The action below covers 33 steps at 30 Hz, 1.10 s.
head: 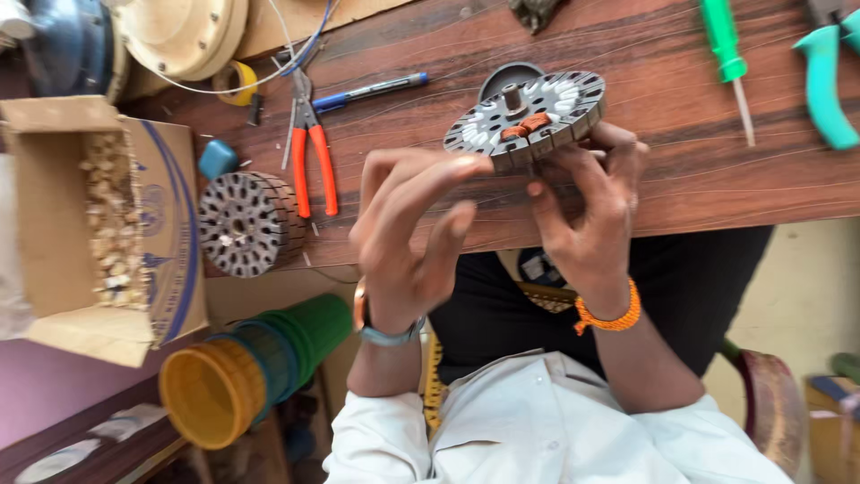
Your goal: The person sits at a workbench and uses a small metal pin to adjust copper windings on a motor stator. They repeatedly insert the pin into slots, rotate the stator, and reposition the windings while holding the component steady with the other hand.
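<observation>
My right hand [591,215], with an orange cord at the wrist, grips a round slotted metal motor core [537,108] by its lower rim and holds it tilted just above the wooden table [717,170]. The core has a centre shaft, white slot liners and a small coil of copper wire. My left hand [403,242], wearing a watch, is beside it with fingers spread. Its index fingertip touches the core's left edge. I cannot make out any wire between the fingers.
A second slotted core [246,222] lies at the left beside orange-handled pliers [312,157], a blue pen [372,90] and a cardboard box of small pale pieces [170,224]. A green screwdriver [724,40] and teal-handled tool [824,81] lie far right. Stacked plastic cups [260,367] sit below the table.
</observation>
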Available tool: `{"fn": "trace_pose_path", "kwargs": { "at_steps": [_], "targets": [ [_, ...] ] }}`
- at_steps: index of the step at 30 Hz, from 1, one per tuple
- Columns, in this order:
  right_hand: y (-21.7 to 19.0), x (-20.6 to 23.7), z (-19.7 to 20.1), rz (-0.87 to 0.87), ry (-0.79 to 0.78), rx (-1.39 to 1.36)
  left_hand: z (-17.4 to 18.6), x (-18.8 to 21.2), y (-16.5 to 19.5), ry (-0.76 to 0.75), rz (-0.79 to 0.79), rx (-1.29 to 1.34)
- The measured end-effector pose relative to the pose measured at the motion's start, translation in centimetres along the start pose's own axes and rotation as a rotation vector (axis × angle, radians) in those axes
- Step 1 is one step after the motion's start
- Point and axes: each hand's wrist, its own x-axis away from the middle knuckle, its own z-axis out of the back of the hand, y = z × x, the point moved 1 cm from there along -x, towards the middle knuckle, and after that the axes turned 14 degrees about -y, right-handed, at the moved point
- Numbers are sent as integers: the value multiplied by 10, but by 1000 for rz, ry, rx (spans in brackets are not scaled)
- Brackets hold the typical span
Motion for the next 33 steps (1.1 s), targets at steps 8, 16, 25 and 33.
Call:
{"fn": "trace_pose_path", "kwargs": {
  "at_steps": [8, 16, 25, 33],
  "targets": [
    [-2, -2, 0, 15, 22, 99, -43, -1, -56, -29, -50, -176],
    [1, 2, 3, 76, 86, 47, -41, 18, -71, 131, -6, 29],
    [11, 12, 26, 16, -8, -309, -61, 41, -35, 309, 182, 46],
    [10, 16, 44, -68, -220, 176, -68, 66, -71, 170, 269, 421]
  ]
}}
